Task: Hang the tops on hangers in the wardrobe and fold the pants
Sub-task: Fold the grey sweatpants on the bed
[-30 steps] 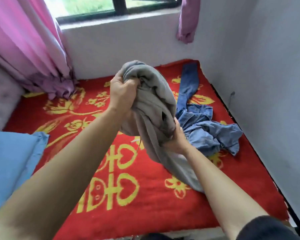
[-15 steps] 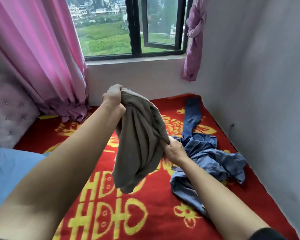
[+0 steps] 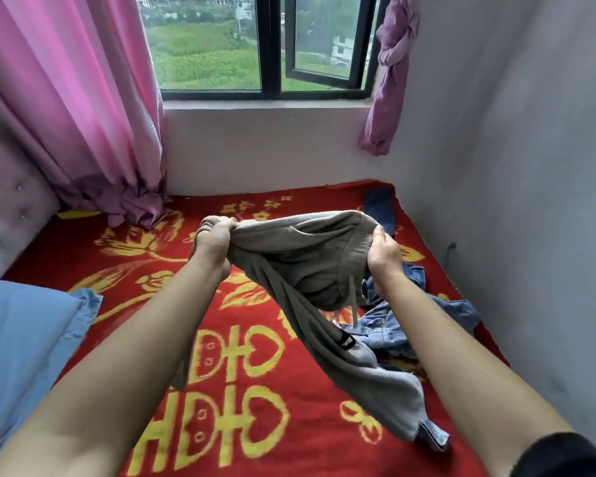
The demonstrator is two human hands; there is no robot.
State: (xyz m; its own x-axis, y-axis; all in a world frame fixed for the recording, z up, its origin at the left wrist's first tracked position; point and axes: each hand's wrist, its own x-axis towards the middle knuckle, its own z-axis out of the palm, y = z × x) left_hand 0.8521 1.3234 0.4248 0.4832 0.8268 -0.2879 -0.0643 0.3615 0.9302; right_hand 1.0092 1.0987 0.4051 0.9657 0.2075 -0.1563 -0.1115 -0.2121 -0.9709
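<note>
Grey sweatpants with a drawstring are stretched by the waistband between my two hands above the bed. My left hand grips the left end of the waistband in a fist. My right hand grips the right end. The pant legs hang down and trail to the lower right over the red blanket. Blue denim clothing lies crumpled on the bed behind and below the sweatpants, partly hidden by them and by my right arm.
The bed is covered by a red blanket with yellow patterns. A blue pillow lies at the left. A padded headboard and pink curtain stand far left, a window ahead, a grey wall on the right.
My hands have moved apart and spread the bunched sweatpants open by the waistband. My right hand rose to the level of the left. The view tilted upward toward the window.
</note>
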